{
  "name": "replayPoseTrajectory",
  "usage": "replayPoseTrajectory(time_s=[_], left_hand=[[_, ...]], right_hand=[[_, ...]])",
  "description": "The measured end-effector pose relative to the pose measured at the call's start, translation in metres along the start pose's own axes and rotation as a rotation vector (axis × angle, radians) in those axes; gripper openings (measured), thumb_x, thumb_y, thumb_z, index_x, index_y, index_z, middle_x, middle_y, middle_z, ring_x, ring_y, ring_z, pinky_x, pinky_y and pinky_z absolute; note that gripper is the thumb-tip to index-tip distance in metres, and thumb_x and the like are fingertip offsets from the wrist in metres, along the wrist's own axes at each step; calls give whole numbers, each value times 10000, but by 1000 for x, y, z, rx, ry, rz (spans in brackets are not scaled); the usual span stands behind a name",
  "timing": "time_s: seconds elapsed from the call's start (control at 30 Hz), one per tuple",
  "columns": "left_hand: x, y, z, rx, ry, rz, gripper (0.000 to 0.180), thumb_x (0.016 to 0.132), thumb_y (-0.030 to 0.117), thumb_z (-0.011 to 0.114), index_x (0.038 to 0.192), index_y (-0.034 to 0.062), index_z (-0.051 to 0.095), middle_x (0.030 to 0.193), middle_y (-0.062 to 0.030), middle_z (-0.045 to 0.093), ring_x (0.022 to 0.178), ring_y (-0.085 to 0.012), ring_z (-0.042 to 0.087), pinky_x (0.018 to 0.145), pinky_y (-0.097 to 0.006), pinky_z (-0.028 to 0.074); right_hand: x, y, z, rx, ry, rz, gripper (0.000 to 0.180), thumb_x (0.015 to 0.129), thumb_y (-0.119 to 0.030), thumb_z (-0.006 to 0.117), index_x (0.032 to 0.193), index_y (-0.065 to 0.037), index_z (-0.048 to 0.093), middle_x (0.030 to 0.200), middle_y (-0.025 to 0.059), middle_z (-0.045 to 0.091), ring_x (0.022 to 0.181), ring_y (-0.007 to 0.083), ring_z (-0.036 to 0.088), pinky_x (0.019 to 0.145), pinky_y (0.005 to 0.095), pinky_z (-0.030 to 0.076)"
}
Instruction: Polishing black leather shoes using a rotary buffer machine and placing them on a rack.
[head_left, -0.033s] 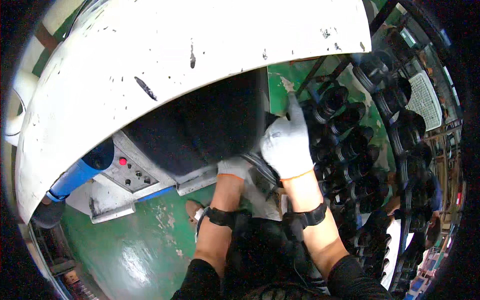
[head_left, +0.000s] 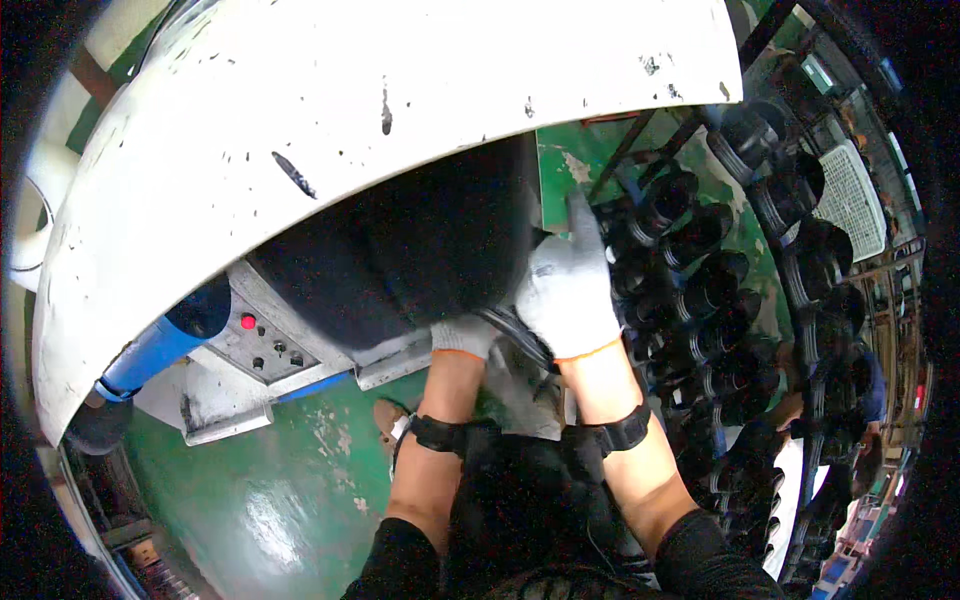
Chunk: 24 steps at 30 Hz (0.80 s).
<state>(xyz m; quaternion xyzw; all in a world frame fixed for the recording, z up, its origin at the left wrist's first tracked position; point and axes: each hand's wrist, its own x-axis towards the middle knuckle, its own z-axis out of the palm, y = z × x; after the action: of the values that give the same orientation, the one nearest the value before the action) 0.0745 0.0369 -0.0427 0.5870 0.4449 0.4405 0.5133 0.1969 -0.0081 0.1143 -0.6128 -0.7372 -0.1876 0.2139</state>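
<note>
Biggest thing: white hood w/ black smudges, arching above & beyond the L grip and R grip. Under it, just fwd of both, a dark mass; blurred, can't tell if solid panel or opening. Green floor shows below & left of the L grip. Black ribbed parts stand in rows right of the R grip, nearest ones just beside it. Grey control panel is left of the L grip, blue cylinder farther left.

R grip, white glove: one digit points up, rest look curled, inner side hidden; can't tell if clamped or only resting. L grip, gloved too, goes partly behind the dark mass's lower edge; fingers out of sight, so can't tell apart or together.

Black banded piece lies btwn the two: seemingly touching the R grip's lower left side, just right of the L grip; upper end hidden. Step in hand, judging by pose: prob. two-handed handling of that piece at the machine. Next move prob. calls for a steady hold w/ fingers kept off the dark mass's edge.

Smallest: red button on the panel, well left of the L grip.
</note>
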Motion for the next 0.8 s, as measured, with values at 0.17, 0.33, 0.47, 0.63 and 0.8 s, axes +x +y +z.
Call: replayPoseTrajectory(time_s=[0.17, 0.33, 0.47, 0.63, 0.8], left_hand=[[-14, 40, -3, -1434, 125, -286, 530, 1001, 401, 371, 1418, 75, 404, 1468, -92, 408, 1306, -321, 405, 1132, -440, 311], [-29, 30, -22, -1313, 227, -302, 630, 979, 504, 327, 1464, 103, 345, 1502, -102, 364, 1357, -321, 344, 1147, -465, 249], [-36, 44, -18, -1501, -44, -266, 652, 982, 522, 329, 1432, 53, 381, 1431, -156, 438, 1262, -347, 460, 1030, -463, 433], [-59, 67, -15, -1411, -6, -416, 696, 952, 585, 374, 1380, 40, 445, 1339, -166, 521, 1154, -350, 556, 997, -461, 470], [-86, 99, -19, -1452, -194, -472, 703, 928, 641, 388, 1365, 98, 478, 1305, -99, 562, 1155, -314, 560, 1013, -455, 452]], right_hand=[[1, -20, -3, 228, 195, 97, 165, 763, -116, 553, 788, -33, 694, 544, 144, 504, 620, 332, 541, 1083, 624, 268], [-8, -63, -32, 7, -335, 131, 361, 882, -226, 528, 1176, -20, 494, 1020, 181, 534, 985, 344, 523, 1100, 506, 286], [-45, -81, -19, -482, -677, -49, 532, 987, -394, 427, 1370, -25, 422, 1316, 141, 520, 1205, 305, 485, 1128, 406, 284], [-92, -91, -9, -1909, -623, -918, 596, 1020, -483, 298, 1411, -49, 417, 1477, 86, 413, 1309, 218, 433, 1141, 326, 276], [-82, -115, -96, -3809, 387, -2071, 432, 1013, -267, 432, 1382, -41, 450, 1361, 109, 525, 1207, 211, 520, 1045, 310, 381]])
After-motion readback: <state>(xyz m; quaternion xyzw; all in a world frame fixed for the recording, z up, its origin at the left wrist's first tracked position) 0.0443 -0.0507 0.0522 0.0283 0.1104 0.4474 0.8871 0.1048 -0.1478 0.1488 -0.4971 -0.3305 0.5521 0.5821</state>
